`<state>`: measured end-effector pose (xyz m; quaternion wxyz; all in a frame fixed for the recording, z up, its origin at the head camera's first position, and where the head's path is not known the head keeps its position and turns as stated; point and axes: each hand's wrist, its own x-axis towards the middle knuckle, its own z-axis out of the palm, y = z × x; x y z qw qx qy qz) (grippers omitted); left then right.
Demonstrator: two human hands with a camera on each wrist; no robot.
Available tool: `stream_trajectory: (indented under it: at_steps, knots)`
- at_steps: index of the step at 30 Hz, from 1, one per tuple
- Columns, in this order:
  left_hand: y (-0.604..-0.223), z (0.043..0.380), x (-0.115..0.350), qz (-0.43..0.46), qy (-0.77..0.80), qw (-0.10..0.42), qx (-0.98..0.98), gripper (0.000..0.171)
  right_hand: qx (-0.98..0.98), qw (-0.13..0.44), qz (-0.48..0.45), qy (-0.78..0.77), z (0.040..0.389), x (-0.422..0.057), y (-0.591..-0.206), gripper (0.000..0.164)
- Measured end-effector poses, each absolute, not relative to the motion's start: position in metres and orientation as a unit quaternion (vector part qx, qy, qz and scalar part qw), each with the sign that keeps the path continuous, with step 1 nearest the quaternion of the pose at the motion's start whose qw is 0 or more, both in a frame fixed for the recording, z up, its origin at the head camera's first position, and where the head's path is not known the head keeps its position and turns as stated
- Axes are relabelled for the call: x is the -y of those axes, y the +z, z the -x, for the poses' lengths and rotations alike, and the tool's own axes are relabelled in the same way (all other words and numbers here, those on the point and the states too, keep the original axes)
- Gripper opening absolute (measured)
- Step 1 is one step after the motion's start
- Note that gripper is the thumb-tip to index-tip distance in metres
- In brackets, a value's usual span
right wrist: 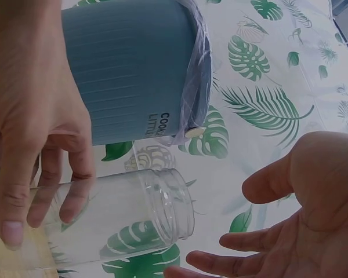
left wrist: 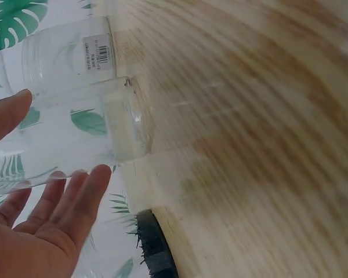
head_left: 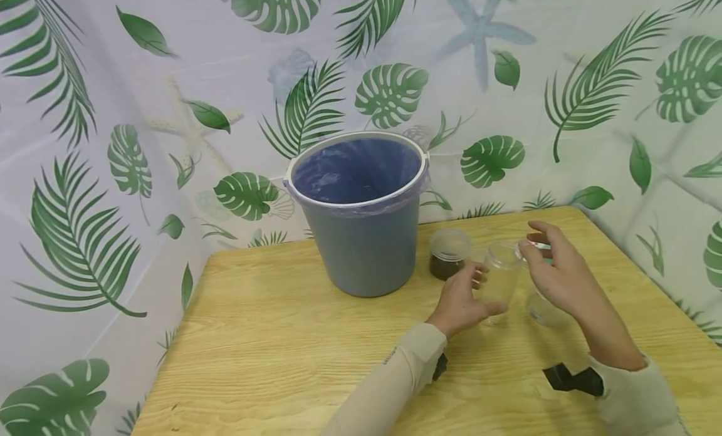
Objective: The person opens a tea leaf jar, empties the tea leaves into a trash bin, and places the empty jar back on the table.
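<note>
A clear, empty-looking jar (head_left: 499,282) stands upright on the wooden table without a lid. My left hand (head_left: 464,301) curls round it from the left, thumb on one side and fingers on the other. In the right wrist view the jar's threaded neck (right wrist: 171,205) points toward my right hand (right wrist: 278,226), whose fingers are spread and show nothing between them. In the head view the right hand's fingertips are right at the jar's rim. A second clear jar (left wrist: 69,58) with a barcode label stands beside the first, partly hidden by my right hand in the head view.
A blue-grey bucket (head_left: 366,248) with a white rim and plastic liner stands at the back of the table (head_left: 271,336). Between it and the jar is a clear container (head_left: 449,254) with dark contents. A leaf-patterned sheet (head_left: 192,135) hangs close behind and at the left.
</note>
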<state>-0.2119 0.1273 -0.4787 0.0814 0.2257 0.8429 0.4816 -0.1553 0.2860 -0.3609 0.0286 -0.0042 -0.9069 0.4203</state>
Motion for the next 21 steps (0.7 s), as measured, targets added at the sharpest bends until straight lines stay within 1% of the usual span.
stream_trajectory:
  at_steps: [4, 7, 11, 13, 18, 21]
  knots:
    - [-0.479, 0.211, -0.125, -0.224, 0.432, 0.068, -0.871, 0.072, 0.907, 0.036, 0.006, 0.420, 0.154, -0.286, -0.357, 0.070]
    - [-0.478, 0.209, -0.120, -0.237, 0.331, 0.033, -0.913, 0.073, 0.905, 0.052, 0.008, 0.422, 0.151, -0.285, -0.354, 0.069]
    - [-0.477, 0.205, -0.106, -0.262, 0.174, -0.016, -0.949, 0.059, 0.899, 0.082, 0.000, 0.429, 0.146, -0.277, -0.347, 0.066]
    - [-0.475, 0.204, -0.099, -0.266, 0.107, -0.021, -0.958, 0.050, 0.898, 0.100, -0.010, 0.428, 0.144, -0.271, -0.344, 0.064]
    - [-0.468, 0.207, -0.078, -0.266, 0.006, -0.004, -0.964, 0.025, 0.901, 0.138, -0.051, 0.407, 0.143, -0.251, -0.339, 0.055]
    - [-0.460, 0.209, -0.064, -0.262, -0.007, 0.019, -0.965, 0.015, 0.907, 0.139, -0.077, 0.389, 0.147, -0.240, -0.338, 0.052]
